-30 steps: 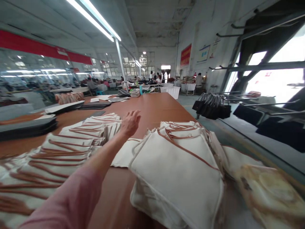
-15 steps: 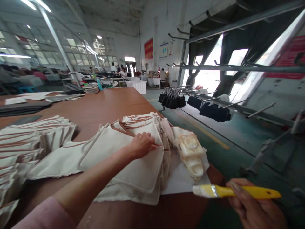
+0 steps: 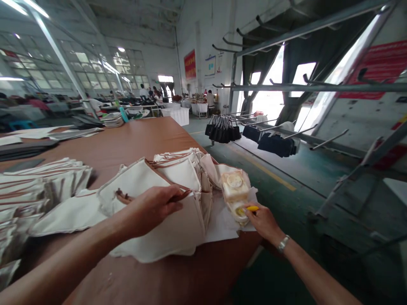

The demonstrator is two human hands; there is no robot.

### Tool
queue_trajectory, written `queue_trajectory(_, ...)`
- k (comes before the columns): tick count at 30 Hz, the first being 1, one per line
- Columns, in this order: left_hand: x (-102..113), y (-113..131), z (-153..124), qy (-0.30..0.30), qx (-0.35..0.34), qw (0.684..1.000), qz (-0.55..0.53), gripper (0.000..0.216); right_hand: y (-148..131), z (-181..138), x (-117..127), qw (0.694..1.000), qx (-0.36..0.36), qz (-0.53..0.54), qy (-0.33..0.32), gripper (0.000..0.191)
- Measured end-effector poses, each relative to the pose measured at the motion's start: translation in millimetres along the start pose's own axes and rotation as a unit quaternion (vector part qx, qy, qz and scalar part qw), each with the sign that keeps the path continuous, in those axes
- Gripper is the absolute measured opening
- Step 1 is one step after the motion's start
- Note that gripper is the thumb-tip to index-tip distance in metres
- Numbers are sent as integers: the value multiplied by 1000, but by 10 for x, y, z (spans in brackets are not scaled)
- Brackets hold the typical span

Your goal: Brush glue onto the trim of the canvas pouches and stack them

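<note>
My left hand (image 3: 163,205) pinches the brown-trimmed edge of a cream fabric piece (image 3: 127,180), which is lifted and folded up from the pile beneath. More cream pieces with brown edging (image 3: 181,159) lie stacked just beyond it. In my right hand (image 3: 262,220), closed fingers grip the yellow handle of a paintbrush (image 3: 252,208). Its bristle end is down at the opening of a stained whitish plastic container (image 3: 235,186), and the bristles are hidden. That container rests on a pale sheet (image 3: 219,224) at the table's right edge.
Another pile of cream pieces (image 3: 47,182) fills the left of the brown table (image 3: 149,131). Dark flat sheets (image 3: 25,148) lie farther back. To the right, beyond the table edge, a metal rack (image 3: 286,87) carries black bags (image 3: 222,129). People work at distant tables.
My right hand has moved left with the paintbrush, bringing it to the container. My left hand has shifted left and now lifts the edge of a fabric piece. The view has turned slightly right.
</note>
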State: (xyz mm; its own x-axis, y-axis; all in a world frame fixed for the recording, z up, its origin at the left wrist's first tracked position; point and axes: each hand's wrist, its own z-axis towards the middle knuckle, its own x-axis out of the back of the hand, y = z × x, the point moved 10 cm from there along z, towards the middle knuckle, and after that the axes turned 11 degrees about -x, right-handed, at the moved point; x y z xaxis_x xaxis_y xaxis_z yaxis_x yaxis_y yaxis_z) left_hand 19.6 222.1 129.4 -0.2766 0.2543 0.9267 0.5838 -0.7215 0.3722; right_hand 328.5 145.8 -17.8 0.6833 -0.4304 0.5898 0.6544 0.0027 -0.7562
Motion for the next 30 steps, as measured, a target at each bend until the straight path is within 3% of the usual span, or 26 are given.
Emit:
queue_trajectory(6, -505, -80, -627, 15, 79, 985, -155, 28, -61, -83, 225, 999, 29, -13, 16, 31)
queue_trajectory(10, -933, -124, -714, 49, 116, 946, -299, 40, -203, -284, 219, 996, 85, -15, -11, 27)
queue_trajectory(13, -1108, -64, -697, 76, 122, 905, -401, 47, -304, -455, 199, 992, 125, -17, -31, 21)
queue_trajectory(20, -1248, 24, -743, 103, 121, 859, -486, 48, -334, -557, 375, 990, 138, -13, 10, 20)
queue_trajectory(23, -1287, 40, -780, 102, 110, 851, -503, 47, -464, -595, 516, 994, 99, 2, 47, 22)
queue_trajectory(27, -1296, 139, -800, 92, 87, 848, -514, 46, -686, -660, 668, 987, -35, 145, 66, 28)
queue_trajectory(30, -1258, 248, -799, 84, 76, 863, -492, 42, -949, -696, 609, 962, -65, 262, 42, 32)
